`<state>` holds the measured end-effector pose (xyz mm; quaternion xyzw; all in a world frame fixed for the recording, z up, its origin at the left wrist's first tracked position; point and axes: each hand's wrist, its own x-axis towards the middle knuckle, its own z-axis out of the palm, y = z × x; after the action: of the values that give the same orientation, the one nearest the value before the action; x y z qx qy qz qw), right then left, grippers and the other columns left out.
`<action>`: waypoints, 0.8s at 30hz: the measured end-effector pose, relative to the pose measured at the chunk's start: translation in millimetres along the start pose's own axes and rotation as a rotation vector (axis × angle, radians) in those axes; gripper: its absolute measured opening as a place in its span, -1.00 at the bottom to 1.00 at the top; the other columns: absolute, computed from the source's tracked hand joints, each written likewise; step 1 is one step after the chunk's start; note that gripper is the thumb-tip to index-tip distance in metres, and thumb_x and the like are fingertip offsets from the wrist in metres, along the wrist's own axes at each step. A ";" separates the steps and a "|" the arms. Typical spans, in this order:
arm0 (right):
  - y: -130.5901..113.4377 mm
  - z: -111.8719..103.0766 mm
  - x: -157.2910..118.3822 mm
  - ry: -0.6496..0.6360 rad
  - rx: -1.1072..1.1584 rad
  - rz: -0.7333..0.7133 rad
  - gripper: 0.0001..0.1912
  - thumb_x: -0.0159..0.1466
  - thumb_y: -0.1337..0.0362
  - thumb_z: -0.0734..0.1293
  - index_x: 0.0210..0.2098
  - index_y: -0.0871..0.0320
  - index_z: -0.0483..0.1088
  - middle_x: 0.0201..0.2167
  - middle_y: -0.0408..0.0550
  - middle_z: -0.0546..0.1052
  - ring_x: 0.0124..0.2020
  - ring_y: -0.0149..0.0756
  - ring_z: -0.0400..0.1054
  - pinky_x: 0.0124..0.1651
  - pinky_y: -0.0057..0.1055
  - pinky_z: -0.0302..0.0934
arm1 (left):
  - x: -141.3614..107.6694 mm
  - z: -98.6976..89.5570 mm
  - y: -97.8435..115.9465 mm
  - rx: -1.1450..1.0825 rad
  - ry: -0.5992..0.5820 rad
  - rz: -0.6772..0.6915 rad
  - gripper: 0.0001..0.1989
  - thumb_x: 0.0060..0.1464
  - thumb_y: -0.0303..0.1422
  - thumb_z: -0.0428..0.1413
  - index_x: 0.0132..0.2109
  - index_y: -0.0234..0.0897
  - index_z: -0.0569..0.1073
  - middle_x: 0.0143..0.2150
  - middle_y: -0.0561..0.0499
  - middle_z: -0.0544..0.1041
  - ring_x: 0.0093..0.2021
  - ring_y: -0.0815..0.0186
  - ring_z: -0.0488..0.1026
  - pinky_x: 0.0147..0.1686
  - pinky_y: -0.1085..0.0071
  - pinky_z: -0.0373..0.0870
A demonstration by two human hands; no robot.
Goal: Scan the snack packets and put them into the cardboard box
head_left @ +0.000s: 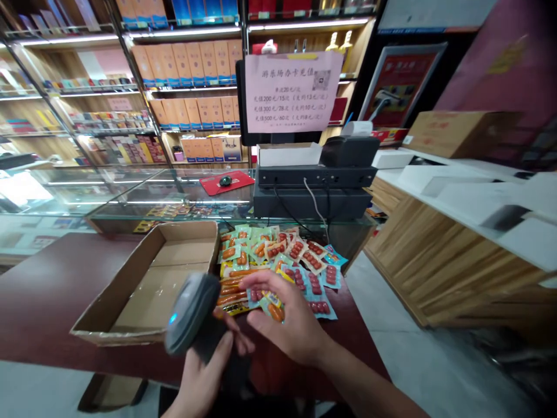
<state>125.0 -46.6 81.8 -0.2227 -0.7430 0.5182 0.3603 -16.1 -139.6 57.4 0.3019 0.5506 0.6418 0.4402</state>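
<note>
My left grip (199,374) is closed round the handle of a scanner (191,319), whose head hides the near right corner of the cardboard tray (152,290). My right grip (296,325) is spread, thumb well apart from fingers, over the sausage packets (296,249); whether it touches one, I can't tell. Bare worktop (52,284) lies left of the tray; packets reach near its right edge.

- Pink sheet (292,93) on a dark panel (241,107): heading "游乐场办卡充值".
- Prices below: "20元/次"; "充值200元/15次", "充值300元/28次", "充值500元/60次".
- Their brackets: 13元, 10元, 8元 per 次.
- Bottom line: too small to read.
- Sausage packets (314,261): print too small to read.
</note>
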 end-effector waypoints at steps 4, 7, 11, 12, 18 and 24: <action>34.2 2.5 32.9 -0.016 -0.028 0.127 -0.37 -0.02 0.17 0.53 0.04 0.12 0.40 0.00 0.02 0.51 0.02 -0.07 0.39 0.14 -0.11 0.26 | 50.3 20.8 -40.2 0.326 -0.178 0.113 -0.77 -0.04 -0.30 0.23 -0.21 -0.31 0.54 -0.31 -0.04 0.58 -0.24 0.16 0.51 -0.13 0.26 0.50; 53.3 3.6 33.2 0.043 0.093 0.208 -0.72 0.13 0.18 0.40 -0.18 0.14 0.49 -0.21 0.01 0.58 -0.14 -0.10 0.45 0.11 -0.09 0.28 | 64.4 38.9 -42.5 0.497 -0.328 0.172 -0.62 -0.02 -0.40 0.16 -0.01 -0.31 0.51 -0.14 -0.10 0.59 -0.15 0.16 0.51 -0.03 0.24 0.46; 60.2 -41.5 38.6 0.074 0.305 0.288 -0.72 0.19 0.11 0.39 -0.16 0.09 0.50 -0.26 -0.02 0.58 -0.10 -0.09 0.45 0.17 -0.05 0.22 | 85.1 39.3 -4.3 0.806 -0.620 0.270 -0.33 -0.17 -0.28 0.32 0.15 -0.24 0.43 0.12 -0.17 0.48 0.07 0.06 0.44 0.11 0.20 0.36; 60.2 -60.0 41.1 0.068 0.379 0.324 -0.70 0.16 0.12 0.43 -0.15 0.10 0.49 -0.29 -0.03 0.57 -0.17 -0.13 0.46 0.09 -0.09 0.29 | 96.4 36.4 6.8 0.876 -0.693 0.267 -0.40 -0.12 -0.24 0.31 0.12 -0.20 0.46 0.10 -0.14 0.50 0.06 0.07 0.45 0.09 0.22 0.37; 51.1 -168.0 44.4 0.248 0.548 0.337 -0.77 0.12 0.19 0.46 -0.27 0.13 0.44 -0.62 -0.24 0.32 -0.64 -0.49 0.13 -0.57 -0.50 0.13 | 191.3 54.8 21.0 1.318 -0.456 0.324 -0.77 0.13 -0.25 0.11 -0.16 -0.27 0.55 -0.20 -0.12 0.58 -0.22 0.19 0.52 -0.18 0.35 0.40; 47.0 -180.5 32.6 0.090 0.122 0.360 -0.70 0.14 0.07 0.47 -0.41 0.17 0.39 -0.71 -0.23 0.29 -0.68 -0.46 0.15 -0.59 -0.46 0.12 | 227.4 101.1 -22.6 1.548 -0.335 0.352 -0.63 -0.03 -0.18 0.25 -0.10 -0.28 0.50 -0.08 -0.21 0.49 -0.14 0.07 0.50 -0.20 0.31 0.38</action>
<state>240.4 103.5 84.7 -0.3525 -0.6414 0.6079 0.3078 -20.5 109.2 34.6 0.6952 0.7098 0.0848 0.0757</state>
